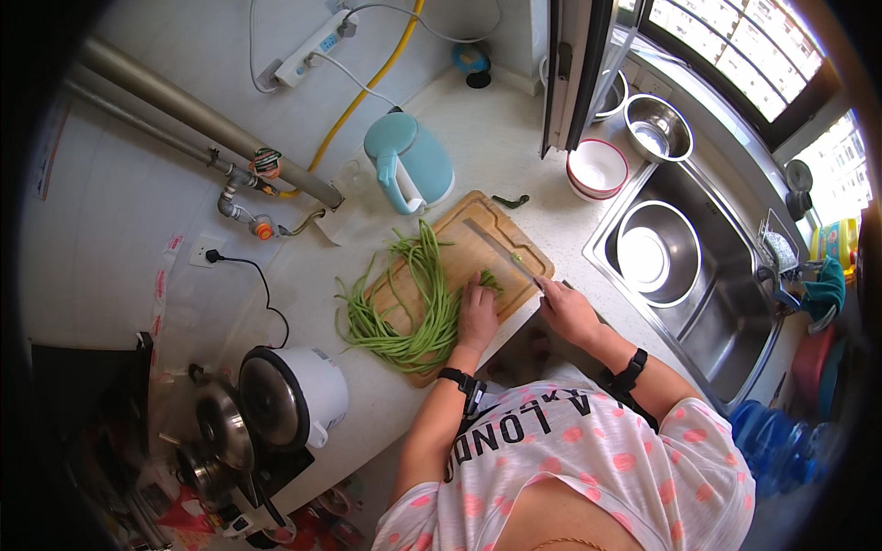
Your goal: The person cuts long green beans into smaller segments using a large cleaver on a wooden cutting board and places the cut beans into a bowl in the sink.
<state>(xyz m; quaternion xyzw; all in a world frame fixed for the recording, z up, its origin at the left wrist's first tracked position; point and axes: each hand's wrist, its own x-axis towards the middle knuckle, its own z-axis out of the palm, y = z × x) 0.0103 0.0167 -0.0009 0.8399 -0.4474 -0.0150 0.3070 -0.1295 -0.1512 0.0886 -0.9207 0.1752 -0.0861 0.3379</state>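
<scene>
A wooden cutting board (517, 237) lies at the counter's front edge. Long green beans (420, 310) spread in a loose loop over its left part and onto the counter. My left hand (478, 313) presses on the bean bundle, with bean ends showing just past its fingers. My right hand (568, 310) grips a kitchen knife (501, 251) by its handle; the blade lies over the board, to the right of the bean ends. A few small green bits (517, 257) are beside the blade. A dark green scrap (510, 202) rests on the counter behind the board.
A light-blue electric kettle (420, 162) stands behind the board. To the right are red-rimmed bowls (598, 169), a steel bowl (658, 128) and a steel sink (723, 324) holding a metal basin (659, 253). A white rice cooker (324, 386) is at left. An open window frame (579, 76) juts over the counter.
</scene>
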